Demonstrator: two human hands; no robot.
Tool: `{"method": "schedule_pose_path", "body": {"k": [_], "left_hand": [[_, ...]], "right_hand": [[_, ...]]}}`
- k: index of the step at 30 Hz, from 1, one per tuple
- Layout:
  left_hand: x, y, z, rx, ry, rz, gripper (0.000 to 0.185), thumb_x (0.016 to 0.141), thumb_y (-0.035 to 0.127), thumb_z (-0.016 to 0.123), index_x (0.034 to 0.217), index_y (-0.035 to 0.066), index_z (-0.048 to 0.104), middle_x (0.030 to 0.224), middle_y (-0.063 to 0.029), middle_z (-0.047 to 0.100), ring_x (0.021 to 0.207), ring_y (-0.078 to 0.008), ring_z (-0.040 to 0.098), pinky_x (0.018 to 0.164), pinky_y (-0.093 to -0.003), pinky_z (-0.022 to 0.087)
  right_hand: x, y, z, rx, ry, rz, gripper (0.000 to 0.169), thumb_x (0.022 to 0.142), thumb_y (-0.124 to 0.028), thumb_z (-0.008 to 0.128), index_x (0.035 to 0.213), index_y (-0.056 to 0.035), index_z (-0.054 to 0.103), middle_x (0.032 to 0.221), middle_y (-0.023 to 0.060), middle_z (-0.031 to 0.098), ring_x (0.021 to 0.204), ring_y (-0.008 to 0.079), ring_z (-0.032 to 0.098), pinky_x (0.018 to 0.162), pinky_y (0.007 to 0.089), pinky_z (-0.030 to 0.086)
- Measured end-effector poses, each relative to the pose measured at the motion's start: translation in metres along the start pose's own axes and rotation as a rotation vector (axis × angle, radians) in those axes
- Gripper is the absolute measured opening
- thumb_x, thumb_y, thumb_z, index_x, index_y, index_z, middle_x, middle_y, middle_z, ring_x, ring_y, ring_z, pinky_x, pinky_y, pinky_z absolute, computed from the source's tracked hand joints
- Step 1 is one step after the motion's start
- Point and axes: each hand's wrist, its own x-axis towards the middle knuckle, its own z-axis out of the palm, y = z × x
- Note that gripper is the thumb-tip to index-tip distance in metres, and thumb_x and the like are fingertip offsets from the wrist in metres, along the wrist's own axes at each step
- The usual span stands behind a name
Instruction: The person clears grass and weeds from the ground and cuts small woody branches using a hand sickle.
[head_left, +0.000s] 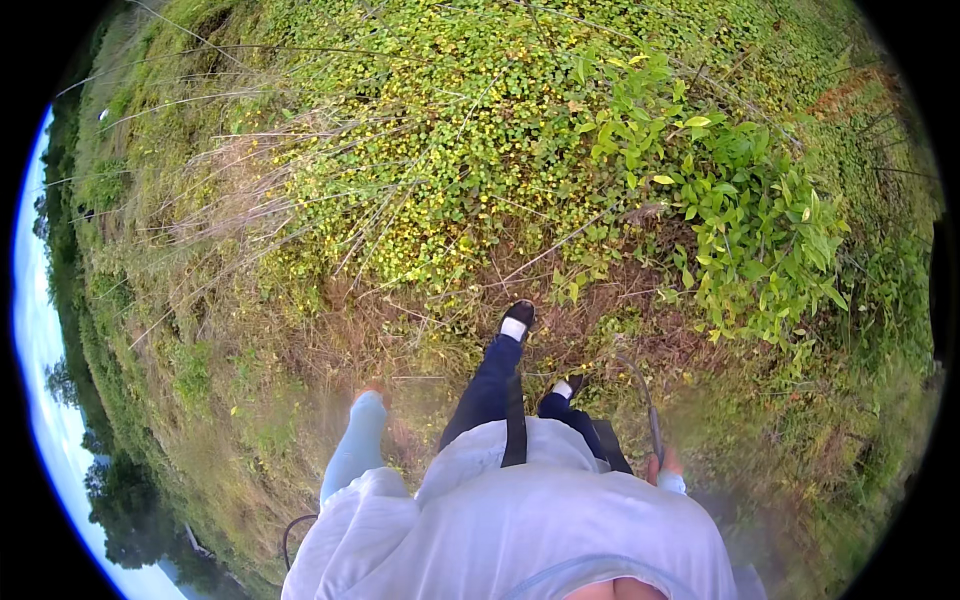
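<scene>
My right hand (666, 466), at the lower right beside my hip, is closed around a thin rod tool (655, 431). Its dark, thicker part rises from the hand and narrows to a slim curved end over the dry grass. My left hand (373, 391) shows only as a small blurred patch past a light blue sleeve (358, 442); its fingers cannot be made out. Black straps (515, 424) hang over the front of my pale shirt (555, 517). One dark shoe (519, 310) is set ahead of the other shoe (574, 385).
Low green and yellow ground cover (465, 150) spreads ahead. A leafy shrub (750, 202) grows at the right, and dry stalks (255, 180) lean across the left. Brown litter (645, 330) lies near my feet. A thin dark curved piece (288, 536) sticks out behind my left arm. Trees (127, 510) stand far left.
</scene>
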Motion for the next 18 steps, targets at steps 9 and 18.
{"method": "schedule_pose_path", "body": {"k": [9, 18], "left_hand": [[-0.084, -0.084, 0.153, -0.002, -0.039, 0.001, 0.031, 0.081, 0.027, 0.047, 0.102, 0.010, 0.062, 0.105, -0.0131, 0.061, 0.098, -0.0318, 0.057, 0.083, -0.0390, 0.047], [-0.061, -0.050, 0.137, 0.006, 0.022, 0.023, 0.032, 0.080, 0.028, 0.050, 0.100, 0.007, 0.062, 0.097, -0.0164, 0.062, 0.095, -0.0342, 0.058, 0.082, -0.0413, 0.047]], "right_hand": [[0.049, 0.087, -0.031, -0.102, 0.074, -0.174, 0.026, 0.079, -0.014, 0.057, 0.104, -0.0102, 0.048, 0.075, 0.0188, 0.058, 0.069, 0.0390, 0.057, 0.062, 0.0445, 0.045], [0.001, 0.115, -0.032, -0.085, 0.079, -0.232, 0.030, 0.079, -0.016, 0.059, 0.106, -0.0098, 0.050, 0.077, 0.0177, 0.059, 0.066, 0.0333, 0.059, 0.062, 0.0402, 0.047]]}}
